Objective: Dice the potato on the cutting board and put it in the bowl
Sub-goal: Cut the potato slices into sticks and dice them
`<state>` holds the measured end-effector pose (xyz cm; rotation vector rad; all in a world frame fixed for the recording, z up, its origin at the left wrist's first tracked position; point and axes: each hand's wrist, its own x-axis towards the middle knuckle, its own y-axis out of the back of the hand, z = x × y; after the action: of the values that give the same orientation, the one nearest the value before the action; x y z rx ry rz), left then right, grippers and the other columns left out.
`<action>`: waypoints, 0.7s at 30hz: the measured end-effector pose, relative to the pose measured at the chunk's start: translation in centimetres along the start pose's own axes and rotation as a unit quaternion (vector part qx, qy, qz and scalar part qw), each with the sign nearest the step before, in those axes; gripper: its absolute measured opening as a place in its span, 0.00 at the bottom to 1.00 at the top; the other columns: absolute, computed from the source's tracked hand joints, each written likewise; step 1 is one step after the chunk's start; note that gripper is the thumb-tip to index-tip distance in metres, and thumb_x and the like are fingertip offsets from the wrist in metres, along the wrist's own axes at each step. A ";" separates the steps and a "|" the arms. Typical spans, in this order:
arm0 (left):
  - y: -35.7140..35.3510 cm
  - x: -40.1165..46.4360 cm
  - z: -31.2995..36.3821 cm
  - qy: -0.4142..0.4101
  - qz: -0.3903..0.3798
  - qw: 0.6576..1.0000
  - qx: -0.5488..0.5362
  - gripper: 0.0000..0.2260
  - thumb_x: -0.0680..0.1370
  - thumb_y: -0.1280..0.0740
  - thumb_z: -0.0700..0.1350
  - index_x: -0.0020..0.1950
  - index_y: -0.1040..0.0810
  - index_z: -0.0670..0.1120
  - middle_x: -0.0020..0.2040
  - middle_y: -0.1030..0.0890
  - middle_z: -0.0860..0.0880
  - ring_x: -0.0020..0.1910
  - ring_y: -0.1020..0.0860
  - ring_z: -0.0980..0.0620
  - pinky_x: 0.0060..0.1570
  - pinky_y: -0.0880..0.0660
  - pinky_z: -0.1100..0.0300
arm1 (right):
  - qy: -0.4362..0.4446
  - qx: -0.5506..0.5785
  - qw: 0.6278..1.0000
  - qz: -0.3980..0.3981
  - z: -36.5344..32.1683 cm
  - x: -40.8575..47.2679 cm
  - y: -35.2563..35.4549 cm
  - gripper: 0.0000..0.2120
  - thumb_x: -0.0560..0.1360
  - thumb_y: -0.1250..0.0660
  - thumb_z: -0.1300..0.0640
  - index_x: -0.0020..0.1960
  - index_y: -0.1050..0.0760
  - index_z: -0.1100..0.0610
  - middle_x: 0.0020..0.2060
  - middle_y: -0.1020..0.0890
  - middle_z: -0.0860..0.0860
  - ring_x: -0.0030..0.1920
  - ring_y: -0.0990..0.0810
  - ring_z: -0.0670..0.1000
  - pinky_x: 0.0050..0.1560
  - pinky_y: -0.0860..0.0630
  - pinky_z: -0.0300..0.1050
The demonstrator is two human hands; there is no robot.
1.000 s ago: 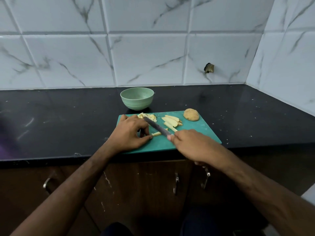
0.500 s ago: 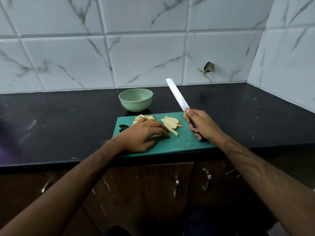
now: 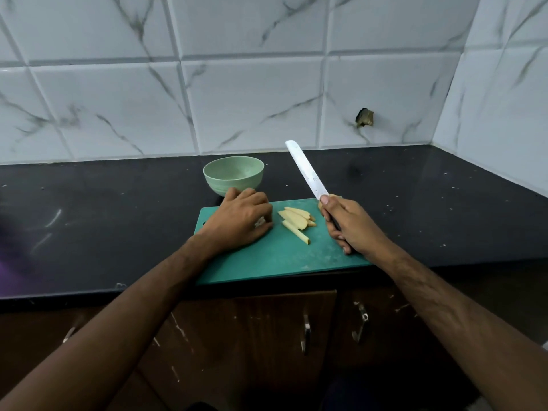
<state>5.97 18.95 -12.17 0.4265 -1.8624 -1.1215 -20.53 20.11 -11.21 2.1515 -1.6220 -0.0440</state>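
A teal cutting board lies at the counter's front edge. Pale potato strips sit in its middle. My left hand rests on the board's far left part, just in front of the green bowl. Its fingers are curled over small cut potato pieces, and one pale bit shows between them. My right hand grips the knife by its dark handle, with the blade raised and pointing away. Only a sliver of the uncut potato half shows behind that hand. The bowl looks empty.
The black countertop runs left and right of the board, backed by a marble-tile wall that turns a corner on the right. Brown cabinet doors with metal handles are below the counter edge.
The knife went from lying across the strips to raised at the board's right side. My left hand slid from the near left to the far left of the board, curling over the diced pile.
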 end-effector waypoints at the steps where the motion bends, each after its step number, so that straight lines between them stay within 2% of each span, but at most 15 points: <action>1: -0.1 0.1 -0.2 0.019 0.001 1.000 0.002 0.08 0.78 0.36 0.56 0.48 0.22 0.53 0.51 0.23 0.54 0.52 0.26 0.49 0.52 0.33 0.49 | 0.000 -0.002 1.000 -0.001 0.0 0.0 0.0 0.20 0.86 0.45 0.46 0.43 0.33 0.59 0.22 0.35 0.48 0.19 0.39 0.46 0.19 0.36 0.37; 4: -0.3 0.5 0.0 0.041 0.015 0.999 0.018 0.06 0.78 0.32 0.52 0.53 0.22 0.53 0.53 0.24 0.53 0.54 0.26 0.48 0.54 0.34 0.48 | 0.001 -0.001 1.000 -0.002 0.1 0.0 0.1 0.19 0.86 0.45 0.46 0.44 0.33 0.58 0.22 0.35 0.48 0.19 0.38 0.46 0.19 0.36 0.38; 8: 0.0 1.1 1.0 -0.035 -0.001 0.999 -0.015 0.09 0.79 0.34 0.50 0.59 0.22 0.54 0.56 0.22 0.54 0.57 0.26 0.52 0.54 0.40 0.54 | 0.003 0.002 1.000 -0.002 0.2 0.0 0.1 0.19 0.86 0.45 0.46 0.44 0.33 0.59 0.22 0.35 0.48 0.19 0.38 0.46 0.19 0.35 0.38; 11: 0.0 1.4 1.7 -0.081 -0.024 0.996 -0.036 0.11 0.81 0.40 0.55 0.57 0.21 0.54 0.55 0.19 0.55 0.56 0.24 0.53 0.54 0.41 0.55 | 0.003 0.005 1.000 -0.002 0.3 0.0 0.2 0.19 0.86 0.45 0.46 0.44 0.32 0.59 0.23 0.34 0.48 0.19 0.38 0.46 0.19 0.35 0.38; 15: -0.1 1.7 2.1 -0.076 -0.015 0.996 -0.048 0.08 0.81 0.36 0.54 0.55 0.20 0.54 0.51 0.19 0.56 0.53 0.23 0.52 0.52 0.38 0.54 | 0.007 0.004 1.000 0.001 0.2 0.0 0.2 0.20 0.86 0.46 0.46 0.44 0.32 0.59 0.23 0.34 0.49 0.19 0.38 0.46 0.19 0.35 0.38; 21: 1.2 0.2 1.9 -0.074 -0.012 0.995 -0.058 0.06 0.80 0.34 0.54 0.52 0.22 0.54 0.44 0.23 0.59 0.46 0.26 0.55 0.49 0.33 0.52 | 0.006 -0.004 1.000 0.006 0.3 0.1 0.2 0.20 0.86 0.46 0.45 0.44 0.32 0.58 0.22 0.34 0.49 0.19 0.38 0.46 0.20 0.35 0.38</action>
<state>4.45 20.45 -11.44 0.3069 -1.9121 -1.3018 -20.79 19.83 -11.41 2.1324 -1.6257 -0.0342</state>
